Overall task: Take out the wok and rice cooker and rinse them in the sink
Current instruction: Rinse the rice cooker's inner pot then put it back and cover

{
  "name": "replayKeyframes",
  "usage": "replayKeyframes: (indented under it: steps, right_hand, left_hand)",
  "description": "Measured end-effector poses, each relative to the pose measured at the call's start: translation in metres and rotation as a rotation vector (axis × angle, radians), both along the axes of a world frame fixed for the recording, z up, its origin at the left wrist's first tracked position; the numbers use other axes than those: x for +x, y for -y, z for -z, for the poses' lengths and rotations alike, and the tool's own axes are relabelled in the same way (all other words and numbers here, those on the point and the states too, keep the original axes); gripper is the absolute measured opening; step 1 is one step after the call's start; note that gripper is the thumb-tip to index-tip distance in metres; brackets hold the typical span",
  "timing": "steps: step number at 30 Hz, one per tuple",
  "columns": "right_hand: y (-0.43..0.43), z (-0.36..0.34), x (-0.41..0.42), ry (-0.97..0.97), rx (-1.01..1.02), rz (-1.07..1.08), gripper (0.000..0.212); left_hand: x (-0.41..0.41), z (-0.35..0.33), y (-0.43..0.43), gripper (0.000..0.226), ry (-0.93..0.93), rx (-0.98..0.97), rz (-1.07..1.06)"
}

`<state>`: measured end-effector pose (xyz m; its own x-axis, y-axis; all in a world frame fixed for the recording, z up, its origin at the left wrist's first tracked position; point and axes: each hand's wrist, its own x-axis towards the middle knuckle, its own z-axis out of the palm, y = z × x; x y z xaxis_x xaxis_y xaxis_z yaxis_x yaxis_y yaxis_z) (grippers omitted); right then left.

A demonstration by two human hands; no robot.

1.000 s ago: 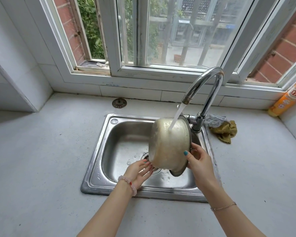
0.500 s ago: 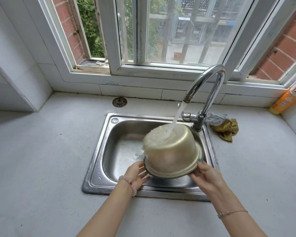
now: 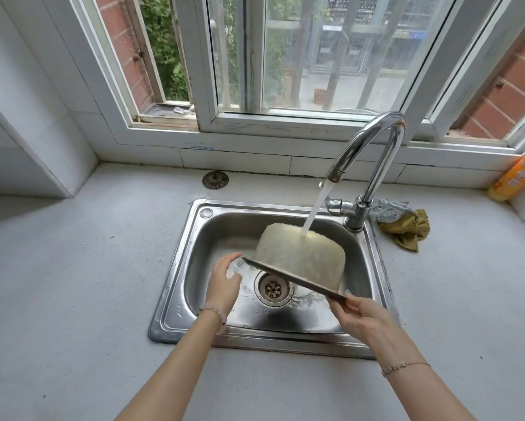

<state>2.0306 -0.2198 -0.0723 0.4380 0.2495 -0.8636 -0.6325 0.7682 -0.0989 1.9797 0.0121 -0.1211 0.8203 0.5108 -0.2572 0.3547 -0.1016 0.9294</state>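
Tipped up now, one pot (image 3: 300, 259); right hand (image 3: 364, 317) pinches it; left hand (image 3: 223, 284) beside.

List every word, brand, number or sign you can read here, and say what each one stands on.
Nothing here reads in full.
On the orange bottle: a red brand mark, cut off by the picture's edge, unreadable.
On the window frame: a fine printed line and a bluish stamp, both too small to read.
On the rice cooker pot and the sink: no marking visible.
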Motion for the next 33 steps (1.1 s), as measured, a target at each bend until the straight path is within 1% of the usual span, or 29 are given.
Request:
replayKeyframes:
  steps: [2,4,7,8,11,14,17,20,22,25,28,33]
  right_hand:
    - [0.002,-0.003,0.004,-0.024,0.015,-0.002,0.034]
    - [0.005,-0.006,0.007,-0.05,0.045,-0.025,0.03]
    - [0.006,-0.014,0.011,-0.072,0.096,-0.031,0.024]
    - [0.006,-0.017,0.012,-0.083,0.096,-0.02,0.023]
    - [0.008,-0.022,0.021,-0.097,0.095,0.033,0.023]
    - [0.011,-0.021,0.032,-0.005,0.095,0.013,0.03]
    - [0.013,-0.015,0.045,0.088,0.013,-0.107,0.036]
    - [0.014,-0.012,0.055,0.165,-0.073,-0.264,0.041]
    - [0.011,-0.014,0.061,0.219,-0.129,-0.349,0.04]
    - [0.007,-0.02,0.073,0.297,-0.207,-0.405,0.034]
    - [0.003,-0.032,0.087,0.359,-0.224,-0.386,0.029]
    - [-0.001,-0.041,0.113,0.439,-0.28,-0.392,0.02]
  left_hand:
    - [-0.001,0.001,-0.004,0.05,0.02,0.169,0.131]
    - [0.003,0.0,-0.006,0.043,0.044,0.284,0.164]
    - [0.012,-0.001,-0.006,0.013,0.077,0.375,0.126]
    - [0.015,-0.002,-0.006,0.007,0.086,0.384,0.122]
    - [0.019,-0.004,0.0,0.014,0.09,0.317,0.132]
    - [0.025,-0.004,0.005,0.009,0.053,0.232,0.132]
    - [0.031,0.001,0.007,0.002,-0.005,0.171,0.095]
    - [0.034,0.004,0.005,0.004,-0.047,0.147,0.071]
    - [0.035,0.005,0.003,0.006,-0.07,0.137,0.045]
    - [0.039,0.007,-0.001,0.006,-0.144,0.081,-0.003]
    - [0.042,0.011,-0.005,0.007,-0.22,0.014,-0.051]
    - [0.041,0.026,-0.011,0.014,-0.295,-0.199,-0.194]
